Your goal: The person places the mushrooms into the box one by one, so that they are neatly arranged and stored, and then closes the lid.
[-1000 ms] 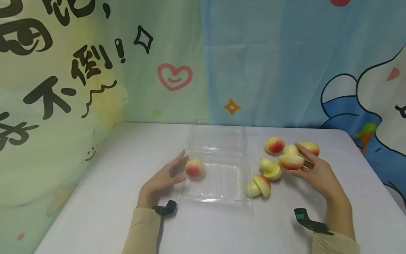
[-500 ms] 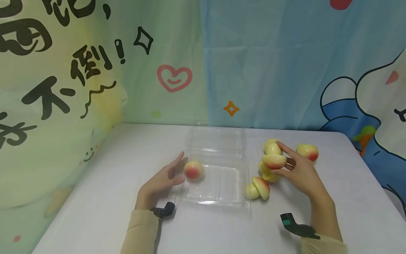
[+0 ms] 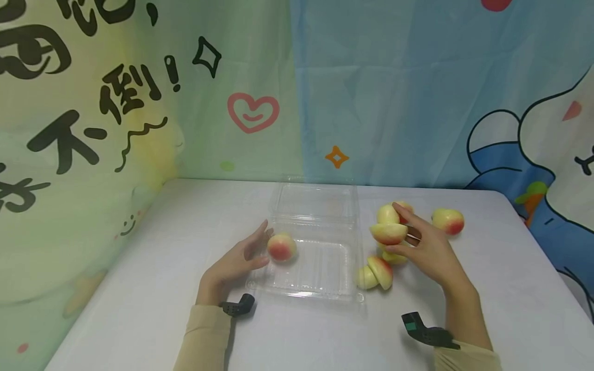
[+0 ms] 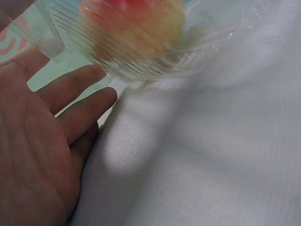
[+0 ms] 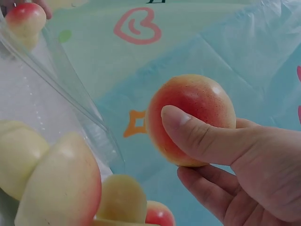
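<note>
My right hand (image 3: 427, 247) pinches a toy mushroom (image 3: 389, 233) between thumb and fingers, above the other toy mushrooms. Its cap is rounded, red fading to pale yellow, as the right wrist view shows with the thumb (image 5: 193, 134) across it. A clear plastic clamshell box (image 3: 320, 293) lies with its lid (image 3: 317, 198) folded back. Inside at the left sits one more toy mushroom (image 3: 281, 247). At the box's left side, my left hand (image 3: 236, 263) has its fingers spread and relaxed; in the left wrist view the fingers (image 4: 89, 106) lie close to the ribbed wall.
Right of the box, a toy mushroom (image 3: 381, 273) lies tipped over, with another (image 3: 394, 256) partly hidden under the right hand. One more toy mushroom (image 3: 448, 221) lies farther right. The white table (image 3: 325, 335) ends at a printed curtain (image 3: 394, 93).
My right hand has moved left with the toy mushroom, from beside the rightmost one toward the box. The left hand stays at the box's left side.
</note>
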The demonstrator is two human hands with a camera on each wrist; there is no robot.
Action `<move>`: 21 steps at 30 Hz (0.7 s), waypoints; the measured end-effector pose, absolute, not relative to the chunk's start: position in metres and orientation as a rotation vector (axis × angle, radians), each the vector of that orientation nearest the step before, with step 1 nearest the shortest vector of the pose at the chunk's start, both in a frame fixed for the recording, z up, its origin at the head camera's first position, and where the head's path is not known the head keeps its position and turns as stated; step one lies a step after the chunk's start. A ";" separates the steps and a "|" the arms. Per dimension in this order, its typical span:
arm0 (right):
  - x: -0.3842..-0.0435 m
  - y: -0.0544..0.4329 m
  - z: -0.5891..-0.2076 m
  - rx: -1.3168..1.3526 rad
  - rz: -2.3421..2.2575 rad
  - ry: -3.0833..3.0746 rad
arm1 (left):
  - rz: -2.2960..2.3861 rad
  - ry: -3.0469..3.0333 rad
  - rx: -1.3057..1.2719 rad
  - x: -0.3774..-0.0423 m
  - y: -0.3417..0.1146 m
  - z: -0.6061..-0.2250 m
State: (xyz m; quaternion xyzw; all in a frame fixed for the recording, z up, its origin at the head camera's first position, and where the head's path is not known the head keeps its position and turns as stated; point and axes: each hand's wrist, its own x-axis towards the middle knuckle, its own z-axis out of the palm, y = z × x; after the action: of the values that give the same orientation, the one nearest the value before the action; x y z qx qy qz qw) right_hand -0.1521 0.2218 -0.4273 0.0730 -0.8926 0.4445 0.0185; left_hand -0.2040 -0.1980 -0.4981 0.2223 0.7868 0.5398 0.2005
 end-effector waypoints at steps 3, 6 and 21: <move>-0.152 0.217 -0.426 0.227 1.404 -2.769 | 1.511 2.194 0.611 -0.204 -0.198 -0.498; -0.153 0.213 -0.427 0.242 1.400 -2.769 | 1.519 2.188 0.608 -0.204 -0.198 -0.498; -0.154 0.192 -0.429 0.262 1.400 -2.808 | 1.551 2.152 0.585 -0.203 -0.199 -0.499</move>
State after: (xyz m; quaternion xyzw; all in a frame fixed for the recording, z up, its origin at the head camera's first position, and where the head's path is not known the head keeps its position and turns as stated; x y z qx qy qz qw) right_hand -0.1544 0.1922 -0.4286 0.0832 -0.8919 0.4446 -0.0036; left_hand -0.2032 -0.1994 -0.4989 0.2105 0.7744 0.5580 0.2110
